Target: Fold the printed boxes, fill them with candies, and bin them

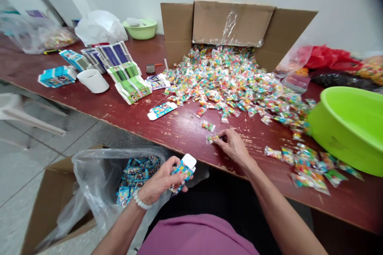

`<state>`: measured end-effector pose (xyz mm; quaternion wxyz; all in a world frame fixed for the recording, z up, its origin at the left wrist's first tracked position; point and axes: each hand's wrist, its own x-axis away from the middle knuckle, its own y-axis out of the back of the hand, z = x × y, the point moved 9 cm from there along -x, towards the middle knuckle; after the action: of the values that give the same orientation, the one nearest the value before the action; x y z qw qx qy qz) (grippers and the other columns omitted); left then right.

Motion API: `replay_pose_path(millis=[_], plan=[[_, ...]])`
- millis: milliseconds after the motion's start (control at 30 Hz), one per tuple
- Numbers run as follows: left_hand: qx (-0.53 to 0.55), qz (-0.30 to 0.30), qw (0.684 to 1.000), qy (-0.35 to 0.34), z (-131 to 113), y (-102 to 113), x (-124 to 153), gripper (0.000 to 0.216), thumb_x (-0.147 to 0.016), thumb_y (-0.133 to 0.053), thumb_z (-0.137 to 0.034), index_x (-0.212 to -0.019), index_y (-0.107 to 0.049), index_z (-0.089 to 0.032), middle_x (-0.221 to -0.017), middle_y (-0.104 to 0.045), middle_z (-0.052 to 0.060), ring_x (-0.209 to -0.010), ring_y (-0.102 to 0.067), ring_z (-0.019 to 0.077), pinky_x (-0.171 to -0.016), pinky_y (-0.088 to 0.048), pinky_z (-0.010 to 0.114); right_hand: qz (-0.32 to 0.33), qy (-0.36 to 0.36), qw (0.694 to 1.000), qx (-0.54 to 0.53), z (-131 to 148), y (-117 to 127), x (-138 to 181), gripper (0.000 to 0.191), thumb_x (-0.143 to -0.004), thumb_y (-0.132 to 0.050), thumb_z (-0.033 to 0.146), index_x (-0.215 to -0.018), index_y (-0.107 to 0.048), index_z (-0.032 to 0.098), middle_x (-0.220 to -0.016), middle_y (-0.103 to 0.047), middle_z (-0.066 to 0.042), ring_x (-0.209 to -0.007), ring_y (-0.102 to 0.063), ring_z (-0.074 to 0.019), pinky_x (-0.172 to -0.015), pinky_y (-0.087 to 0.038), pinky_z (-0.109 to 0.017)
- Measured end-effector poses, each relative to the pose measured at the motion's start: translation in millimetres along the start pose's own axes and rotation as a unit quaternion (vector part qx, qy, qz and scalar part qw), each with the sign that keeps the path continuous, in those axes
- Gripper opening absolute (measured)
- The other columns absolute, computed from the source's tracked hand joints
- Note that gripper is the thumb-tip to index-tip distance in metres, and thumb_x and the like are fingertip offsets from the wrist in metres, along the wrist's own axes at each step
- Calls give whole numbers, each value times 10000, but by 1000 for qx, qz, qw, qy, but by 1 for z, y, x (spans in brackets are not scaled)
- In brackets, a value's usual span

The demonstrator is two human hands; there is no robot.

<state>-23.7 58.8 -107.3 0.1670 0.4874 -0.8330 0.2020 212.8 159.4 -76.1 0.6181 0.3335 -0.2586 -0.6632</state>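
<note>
My left hand is closed around a small blue printed candy box, held in front of the table edge with its white end flap up. At the table's front edge, the fingertips of my right hand pinch a small clear packet of colourful candies. Just behind it lies another candy packet. A flattened blue box rests on the tabletop to the left. Beyond my hands spreads a large heap of candy packets, spilling from a tipped cardboard carton.
A plastic-lined carton on the floor at left holds several blue boxes. On the right stands a green basin. Flat green box blanks, a white cylinder and a stack of blue boxes lie on the table's left.
</note>
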Motion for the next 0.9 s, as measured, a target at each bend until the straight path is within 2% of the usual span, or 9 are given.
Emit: replay_pose_path(millis=[67, 167, 267, 433, 500, 567, 633, 733, 900], plan=[[24, -11, 999, -20, -5, -4, -5, 377, -832, -677, -373, -1079, -466, -181, -1025, -660, 78, -678, -684, 140, -570, -430, 209, 9, -26, 999, -44, 4, -2, 8, 237, -804, -665, 432, -777, -623, 200, -710, -651, -28, -650, -587, -196, -617, -414, -302], [30, -12, 999, -42, -10, -10, -11, 451, -807, -694, -348, -1173, -499, -170, -981, -641, 54, -637, -652, 113, -556, -422, 203, 40, -47, 977, -206, 18, -7, 25, 254, -809, -666, 439, -797, -591, 196, -677, -624, 2, -591, -558, -155, -574, -410, -270], [23, -3, 998, -55, -14, -17, -12, 432, -770, -703, -302, -1148, -548, -160, -883, -607, 13, -605, -587, 91, -540, -425, 200, 113, -9, 944, -311, 48, -13, 43, 228, -843, -651, 411, -861, -587, 193, -742, -631, 0, -642, -572, -146, -598, -440, -257], [-72, -9, 994, -84, -26, -29, -7, 287, -768, -643, -217, -1043, -592, -153, -815, -585, -7, -607, -517, 82, -536, -434, 195, 156, 120, 964, -179, 96, -10, 62, 90, -893, -603, 269, -878, -649, 194, -810, -662, -29, -720, -596, -163, -671, -455, -281], [-70, -15, 993, -91, -28, -32, -5, 309, -754, -646, -199, -1054, -585, -163, -809, -588, -13, -593, -518, 79, -527, -437, 190, 184, 144, 956, -178, 107, -15, 68, 83, -895, -596, 239, -915, -669, 204, -857, -691, -36, -764, -627, -172, -709, -471, -292], [-12, -21, 996, -85, -25, -33, -5, 384, -746, -670, -225, -1114, -569, -179, -821, -610, -10, -579, -550, 87, -513, -445, 192, 193, 122, 942, -247, 109, -16, 68, 142, -907, -585, 260, -1022, -659, 219, -935, -714, -38, -823, -655, -177, -753, -495, -300], [83, -33, 994, -65, -18, -30, -7, 396, -788, -663, -342, -1134, -567, -175, -820, -646, 14, -558, -592, 109, -496, -459, 206, 144, 61, 933, -325, 98, -9, 63, 199, -916, -580, 314, -1083, -634, 220, -1003, -714, -46, -876, -661, -178, -789, -507, -305], [208, -56, 976, -22, -2, -26, -11, 498, -878, -500, -574, -1068, -604, -125, -750, -679, 65, -498, -625, 149, -463, -471, 237, 85, -50, 911, -400, 74, -7, 61, 242, -864, -650, 383, -1028, -628, 206, -989, -696, -42, -848, -645, -165, -767, -510, -292], [251, -68, 965, -37, -3, -28, -11, 478, -889, -512, -541, -1022, -644, -100, -702, -691, 82, -496, -634, 162, -456, -507, 247, 172, -117, 858, -470, 74, -35, 75, 376, -750, -774, 388, -1033, -616, 199, -878, -661, -5, -741, -611, -131, -679, -498, -250]])
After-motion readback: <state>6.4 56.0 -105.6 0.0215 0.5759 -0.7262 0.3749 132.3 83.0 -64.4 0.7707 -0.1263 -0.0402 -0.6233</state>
